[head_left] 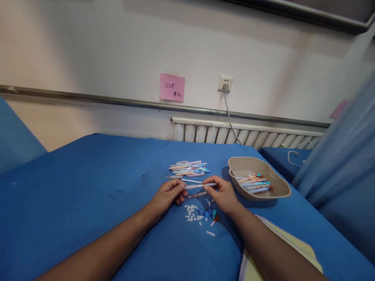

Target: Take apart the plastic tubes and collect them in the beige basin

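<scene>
Between my hands is a slim pen point(193, 187), held level over the blue cover. My left hand point(170, 192) pinches its left end between thumb and fingers. At the other end, my right hand point(222, 194) grips the pen's darker part. A pinkish pen barrel point(197, 195) lies just below it, and a thin white stick point(191, 181) lies just beyond. Farther back is a pile of pens and pen parts point(189, 168). Nearer me are scattered small white pieces point(191, 213) and several blue pieces point(206, 213), with a teal piece point(214, 214) and an orange-brown one point(217, 218).
A beige basin point(281, 190) holding several pens point(254, 183) stands to the right. A yellow cloth-like item point(281, 242) lies under my right forearm. Behind the blue-covered surface point(88, 187) are a radiator point(211, 133) and a plugged-in socket point(225, 84). A blue curtain point(345, 168) hangs at right.
</scene>
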Motion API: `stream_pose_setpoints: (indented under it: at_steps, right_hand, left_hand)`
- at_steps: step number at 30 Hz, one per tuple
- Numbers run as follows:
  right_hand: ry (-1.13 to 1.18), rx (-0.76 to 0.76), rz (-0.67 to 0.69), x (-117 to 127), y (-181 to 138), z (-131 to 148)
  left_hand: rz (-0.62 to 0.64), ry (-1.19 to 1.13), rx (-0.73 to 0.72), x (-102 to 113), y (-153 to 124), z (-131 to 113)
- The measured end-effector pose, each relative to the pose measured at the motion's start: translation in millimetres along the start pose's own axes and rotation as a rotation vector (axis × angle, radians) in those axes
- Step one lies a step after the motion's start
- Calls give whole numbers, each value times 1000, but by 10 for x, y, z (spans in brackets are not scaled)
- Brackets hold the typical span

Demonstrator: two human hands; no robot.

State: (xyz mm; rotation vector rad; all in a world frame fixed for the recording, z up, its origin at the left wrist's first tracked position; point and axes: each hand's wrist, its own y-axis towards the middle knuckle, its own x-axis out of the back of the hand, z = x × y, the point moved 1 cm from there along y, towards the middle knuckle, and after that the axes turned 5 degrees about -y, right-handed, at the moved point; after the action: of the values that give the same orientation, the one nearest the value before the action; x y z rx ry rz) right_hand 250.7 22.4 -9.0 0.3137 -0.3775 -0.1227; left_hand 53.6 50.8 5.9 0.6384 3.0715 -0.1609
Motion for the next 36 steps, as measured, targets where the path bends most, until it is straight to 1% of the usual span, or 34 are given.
stream_pose_setpoints:
  at_steps: [3,7,11,13,15,17,18,19,20,21,22,24,26,30,36]
  right_hand:
    - [39,-14,-10,-8,34,4]
    - [186,-32,-64,-29,86,7]
    - [378,-31,-125,-56,103,125]
    - [412,-39,-171,8,123,214]
    - [384,-33,-267,192,169,279]
    - [325,-37,-401,502,237,279]
    - [241,-57,-482,692,272,248]
    - [109,-99,-558,890,302,197]
    - [-94,-182,-643,1087,323,129]
    - [-341,-285,-689,1269,337,50]
    - [-430,-339,-707,1426,345,-37]
    - [-541,-406,-697,1651,343,-204]
    - [-642,-458,-642,1759,334,-340]
    - [-790,-527,-495,1781,340,-497]
    - [-940,-580,-351,1778,339,-637]
  left_hand:
    - [14,8,4,37,39,20]
    - [28,9,-70,47,77,29]
    - [12,-1,-105,-25,16,-51]
    - [16,-13,-90,-64,-28,-98]
    - [20,-22,-70,-78,-49,-121]
    - [17,0,-57,-57,-34,-105]
    - [16,20,-53,-35,-14,-84]
    - [13,39,-50,-9,12,-56]
    - [11,51,-43,19,40,-25]
    - [7,51,-35,47,69,8]
    - [6,45,-30,72,95,39]
    - [15,46,-27,107,135,92]
    - [43,72,-38,122,157,130]
    - [89,105,-52,119,164,157]
    - [81,106,-46,95,138,121]
